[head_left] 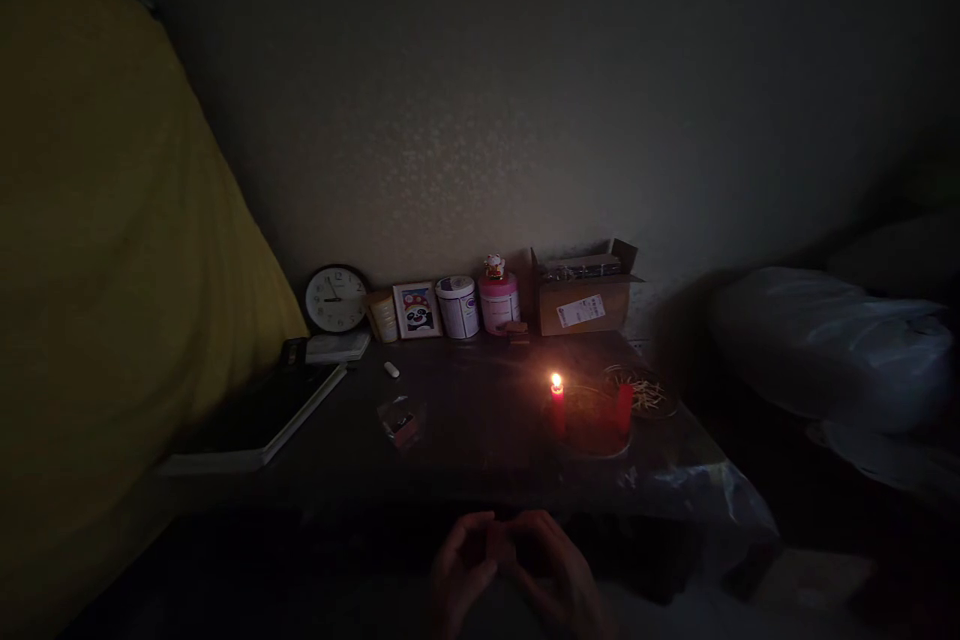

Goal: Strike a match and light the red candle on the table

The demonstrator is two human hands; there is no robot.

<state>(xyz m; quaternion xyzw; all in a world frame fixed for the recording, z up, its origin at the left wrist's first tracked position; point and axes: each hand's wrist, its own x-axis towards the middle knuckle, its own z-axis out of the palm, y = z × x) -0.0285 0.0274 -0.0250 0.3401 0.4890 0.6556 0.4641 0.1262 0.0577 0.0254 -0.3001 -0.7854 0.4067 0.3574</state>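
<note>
The room is very dark. My left hand (461,570) and my right hand (559,570) meet low in front of the table edge, fingers curled toward each other around something small that I cannot make out. Beyond them on the dark table (480,460) a lit red candle (556,403) burns, with a second, unlit red candle (624,407) to its right on a round plate (596,445). A dish of matchsticks (643,392) sits behind the plate. A small matchbox (399,422) lies left of the candles.
Along the wall stand a round clock (336,299), a framed picture (417,310), a white tin (457,306), a pink tin (499,300) and a cardboard box (585,300). A book (259,420) lies at the left. A yellow cushion (97,270) fills the left; white bags (832,340) lie right.
</note>
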